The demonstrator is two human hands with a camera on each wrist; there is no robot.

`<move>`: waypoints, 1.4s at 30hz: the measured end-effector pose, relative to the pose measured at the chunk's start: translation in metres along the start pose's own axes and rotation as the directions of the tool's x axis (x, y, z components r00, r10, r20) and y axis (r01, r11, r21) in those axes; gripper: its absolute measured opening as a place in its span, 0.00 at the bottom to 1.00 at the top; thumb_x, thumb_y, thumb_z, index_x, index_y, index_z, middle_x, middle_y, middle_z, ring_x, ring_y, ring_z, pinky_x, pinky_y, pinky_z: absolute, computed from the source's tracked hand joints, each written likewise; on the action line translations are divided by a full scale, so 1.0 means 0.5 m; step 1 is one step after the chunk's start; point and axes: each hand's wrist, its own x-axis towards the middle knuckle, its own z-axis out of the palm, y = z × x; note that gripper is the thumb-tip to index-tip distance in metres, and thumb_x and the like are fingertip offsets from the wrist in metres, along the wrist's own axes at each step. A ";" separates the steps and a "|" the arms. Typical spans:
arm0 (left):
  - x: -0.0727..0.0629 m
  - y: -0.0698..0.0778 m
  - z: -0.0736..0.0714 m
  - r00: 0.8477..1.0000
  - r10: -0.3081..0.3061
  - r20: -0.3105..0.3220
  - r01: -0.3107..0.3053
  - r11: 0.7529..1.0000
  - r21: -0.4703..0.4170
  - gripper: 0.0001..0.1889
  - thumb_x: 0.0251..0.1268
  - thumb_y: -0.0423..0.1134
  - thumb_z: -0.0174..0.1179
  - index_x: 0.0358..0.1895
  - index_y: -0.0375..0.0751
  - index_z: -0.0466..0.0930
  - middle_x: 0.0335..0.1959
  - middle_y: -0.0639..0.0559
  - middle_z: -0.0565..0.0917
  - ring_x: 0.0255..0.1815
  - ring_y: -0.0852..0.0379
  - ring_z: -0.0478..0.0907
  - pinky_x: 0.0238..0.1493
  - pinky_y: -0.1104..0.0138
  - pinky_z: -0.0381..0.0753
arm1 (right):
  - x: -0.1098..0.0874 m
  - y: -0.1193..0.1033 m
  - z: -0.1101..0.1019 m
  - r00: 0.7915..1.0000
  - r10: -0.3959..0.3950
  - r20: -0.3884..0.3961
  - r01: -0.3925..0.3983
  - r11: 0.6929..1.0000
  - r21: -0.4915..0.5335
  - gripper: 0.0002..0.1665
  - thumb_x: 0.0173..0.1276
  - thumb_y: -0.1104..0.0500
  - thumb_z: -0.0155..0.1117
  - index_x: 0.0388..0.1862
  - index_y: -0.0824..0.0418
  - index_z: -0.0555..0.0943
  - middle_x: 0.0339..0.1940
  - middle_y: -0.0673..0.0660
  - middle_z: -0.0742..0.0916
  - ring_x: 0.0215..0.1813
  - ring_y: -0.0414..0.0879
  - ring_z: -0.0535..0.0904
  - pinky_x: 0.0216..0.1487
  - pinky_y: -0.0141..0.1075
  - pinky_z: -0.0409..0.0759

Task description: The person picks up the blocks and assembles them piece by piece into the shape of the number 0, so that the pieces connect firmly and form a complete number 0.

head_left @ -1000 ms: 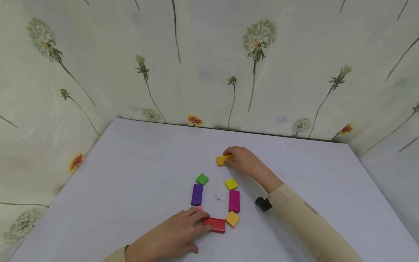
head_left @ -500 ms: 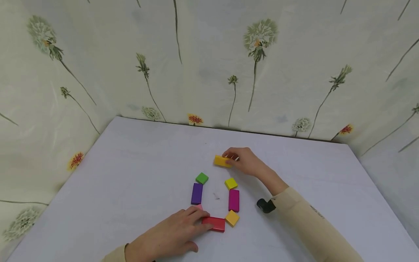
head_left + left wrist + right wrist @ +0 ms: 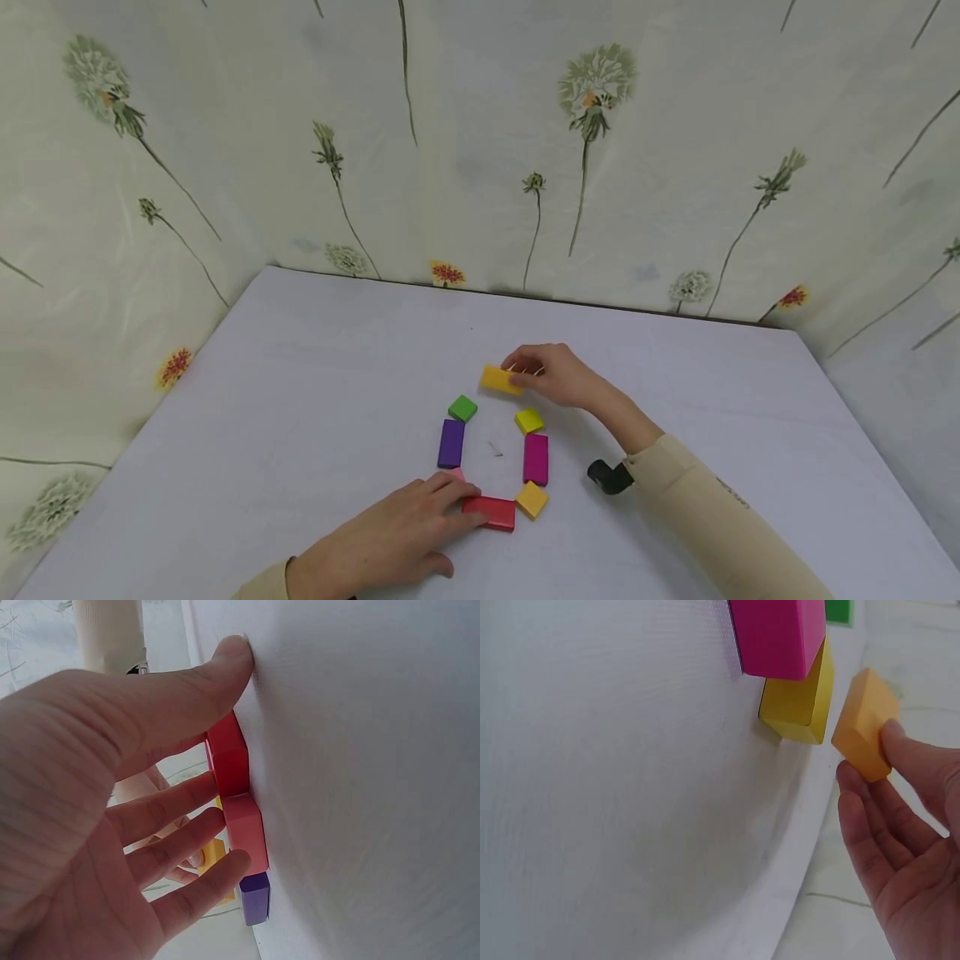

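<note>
My right hand pinches a yellow-orange rectangular block between thumb and fingers, beyond the gap between a green block and a yellow block. In the right wrist view the held block shows tilted. My left hand lies at the near side, its fingers extended against a red block and a pink block, which is mostly hidden under them in the head view. A purple block forms the left side of the ring; a magenta block and an orange block form the right.
The blocks lie on a white table. Behind it hangs a pale curtain printed with dandelions. A black wrist device sticks out from the right sleeve.
My right hand has brought the yellow-orange block leftward and nearer, turning it slightly, toward the gap between the green and yellow blocks. The left hand has stayed in place.
</note>
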 end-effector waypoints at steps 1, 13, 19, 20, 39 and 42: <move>0.000 0.000 0.000 1.000 -0.002 0.002 0.002 1.000 -0.001 0.30 0.55 0.54 0.71 0.63 0.59 0.75 0.62 0.58 0.71 0.62 0.59 0.65 0.59 0.64 0.73 | 0.000 0.000 0.001 1.000 -0.005 0.004 0.005 1.000 -0.004 0.12 0.68 0.60 0.66 0.51 0.56 0.83 0.41 0.50 0.86 0.44 0.47 0.80 0.47 0.40 0.80; 0.001 0.001 -0.002 1.000 -0.012 0.009 0.012 1.000 -0.018 0.31 0.55 0.54 0.71 0.63 0.60 0.75 0.63 0.58 0.71 0.61 0.59 0.66 0.59 0.64 0.73 | 0.002 0.000 0.015 0.999 -0.021 0.042 0.021 1.000 -0.008 0.12 0.68 0.59 0.67 0.50 0.56 0.83 0.40 0.48 0.86 0.43 0.44 0.80 0.47 0.38 0.80; -0.001 -0.001 -0.003 1.000 -0.005 0.005 0.005 1.000 -0.020 0.30 0.56 0.54 0.70 0.64 0.60 0.74 0.63 0.58 0.71 0.61 0.59 0.65 0.59 0.64 0.73 | -0.001 0.005 0.021 0.998 -0.036 0.057 0.037 0.999 -0.006 0.12 0.68 0.59 0.67 0.50 0.56 0.83 0.40 0.48 0.85 0.43 0.44 0.80 0.48 0.38 0.80; -0.002 -0.001 -0.003 1.000 -0.004 0.004 0.004 1.000 -0.022 0.30 0.56 0.54 0.70 0.64 0.60 0.74 0.63 0.58 0.71 0.62 0.59 0.65 0.59 0.64 0.73 | -0.001 0.006 0.022 0.998 -0.037 0.059 0.038 0.999 -0.006 0.12 0.68 0.59 0.67 0.50 0.56 0.83 0.41 0.48 0.85 0.44 0.44 0.80 0.48 0.38 0.80; -0.003 -0.003 -0.001 1.000 -0.004 0.015 0.005 1.000 -0.026 0.30 0.57 0.54 0.69 0.65 0.61 0.73 0.64 0.58 0.70 0.62 0.59 0.65 0.59 0.63 0.73 | -0.008 0.008 0.028 0.997 0.008 0.075 -0.008 1.000 -0.002 0.16 0.69 0.57 0.66 0.54 0.59 0.83 0.44 0.50 0.86 0.46 0.46 0.81 0.47 0.37 0.80; -0.002 -0.004 -0.001 1.000 0.000 0.009 0.000 1.000 -0.015 0.30 0.57 0.54 0.69 0.64 0.60 0.74 0.63 0.58 0.70 0.62 0.59 0.65 0.59 0.64 0.73 | -0.009 0.007 0.030 0.998 0.001 0.062 0.000 1.000 -0.013 0.17 0.69 0.57 0.66 0.54 0.60 0.83 0.43 0.50 0.85 0.44 0.45 0.80 0.45 0.35 0.80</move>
